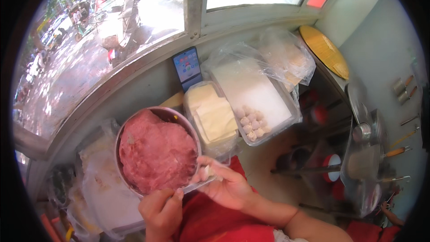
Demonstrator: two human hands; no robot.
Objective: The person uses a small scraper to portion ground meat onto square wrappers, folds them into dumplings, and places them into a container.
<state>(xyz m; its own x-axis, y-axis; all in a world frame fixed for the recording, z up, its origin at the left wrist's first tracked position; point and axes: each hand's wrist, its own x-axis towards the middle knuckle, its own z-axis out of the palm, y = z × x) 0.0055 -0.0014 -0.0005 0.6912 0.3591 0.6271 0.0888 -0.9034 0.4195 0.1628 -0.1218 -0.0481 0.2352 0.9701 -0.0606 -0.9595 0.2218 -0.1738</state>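
Observation:
A metal bowl [198, 134] is heaped with pink minced meat [158, 154] in front of me. Low at its near edge, my left hand [162, 210] pinches one end of a thin, flat, shiny tool [198, 185], which looks like a filling spatula. The tool reaches across to my right hand [226, 183], whose curled fingers hold a small pale dough wrapper [209, 171], partly hidden by the fingers. Beyond sits a stack of square dough wrappers [216, 117] in plastic. Several small filled dumplings [253, 124] lie at the near corner of a white-lined tray [262, 90].
A smartphone [187, 67] leans upright below the window frame [195, 6]. Plastic bags [285, 53] lie behind the tray, near a round yellow lid [324, 52]. Another plastic-covered tray [107, 195] stands at left. Ladles and utensils [396, 151] hang on the right wall. Part of another person's arm [391, 213] shows lower right.

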